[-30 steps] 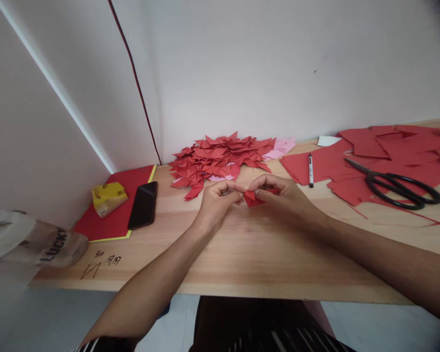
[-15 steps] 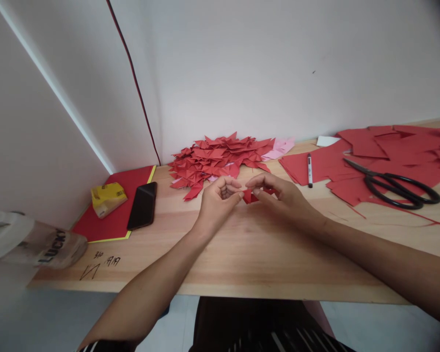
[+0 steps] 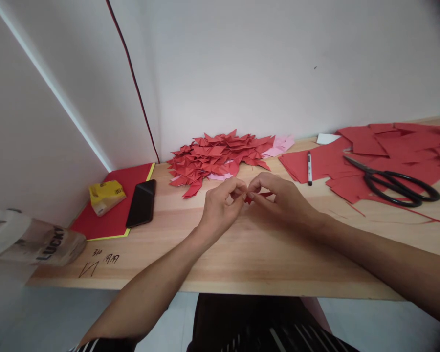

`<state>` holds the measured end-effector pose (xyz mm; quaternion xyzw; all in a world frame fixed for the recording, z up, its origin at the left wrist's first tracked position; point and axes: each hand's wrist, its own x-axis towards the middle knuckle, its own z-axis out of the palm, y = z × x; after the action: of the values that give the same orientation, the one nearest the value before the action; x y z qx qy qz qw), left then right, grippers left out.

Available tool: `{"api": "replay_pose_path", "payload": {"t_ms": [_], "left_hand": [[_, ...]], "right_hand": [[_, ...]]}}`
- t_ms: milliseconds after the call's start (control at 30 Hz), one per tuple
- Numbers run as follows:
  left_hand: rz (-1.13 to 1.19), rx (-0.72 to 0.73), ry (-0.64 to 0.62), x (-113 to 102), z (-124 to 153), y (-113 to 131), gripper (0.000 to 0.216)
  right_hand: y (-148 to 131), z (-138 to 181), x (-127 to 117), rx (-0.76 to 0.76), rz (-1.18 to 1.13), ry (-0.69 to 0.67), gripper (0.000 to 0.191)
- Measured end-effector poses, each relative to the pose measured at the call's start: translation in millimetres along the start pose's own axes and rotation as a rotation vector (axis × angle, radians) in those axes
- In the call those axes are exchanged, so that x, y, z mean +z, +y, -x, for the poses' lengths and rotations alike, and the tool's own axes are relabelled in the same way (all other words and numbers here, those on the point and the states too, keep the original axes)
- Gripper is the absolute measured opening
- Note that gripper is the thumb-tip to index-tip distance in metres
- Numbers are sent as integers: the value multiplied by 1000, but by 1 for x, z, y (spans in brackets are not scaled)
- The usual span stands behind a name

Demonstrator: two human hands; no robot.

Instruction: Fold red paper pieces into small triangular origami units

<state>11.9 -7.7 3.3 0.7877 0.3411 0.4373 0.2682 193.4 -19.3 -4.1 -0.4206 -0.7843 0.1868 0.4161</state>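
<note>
Between my hands is a small piece of folded red paper point(image 3: 266, 194), mostly hidden by the fingers. My left hand point(image 3: 223, 200) pinches its left end with thumb and fingertips. My right hand point(image 3: 278, 195) grips it from the other side, fingers curled, with the tips of both hands nearly meeting. Just beyond them a heap of folded red paper pieces point(image 3: 216, 155) lies against the wall, with some pink paper point(image 3: 279, 145) at its right end and more pink showing under it.
Black-handled scissors point(image 3: 392, 183) lie on red paper sheets point(image 3: 364, 142) at the right, near a marker point(image 3: 310, 168). Leftward are a phone point(image 3: 142, 203), a yellow packet point(image 3: 107, 196) on a red folder point(image 3: 91, 226), and a clear bottle point(image 3: 53, 244). The wooden table point(image 3: 190, 266) ends close to me.
My fingertips have drawn closer together over the red paper, and less of it shows. The left fingers are curled more tightly. Other things lie as before.
</note>
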Motion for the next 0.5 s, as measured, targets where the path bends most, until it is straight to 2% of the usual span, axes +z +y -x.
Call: {"api": "replay_pose_path", "payload": {"t_ms": [233, 367, 500], "left_hand": [[47, -41, 85, 1, -1, 1, 7], [68, -103, 57, 2, -1, -2, 6], [-13, -72, 46, 1, -2, -4, 8]], "right_hand": [[2, -1, -2, -42, 109, 70, 11], [7, -1, 0, -36, 111, 81, 12], [9, 0, 1, -53, 120, 74, 10]]}}
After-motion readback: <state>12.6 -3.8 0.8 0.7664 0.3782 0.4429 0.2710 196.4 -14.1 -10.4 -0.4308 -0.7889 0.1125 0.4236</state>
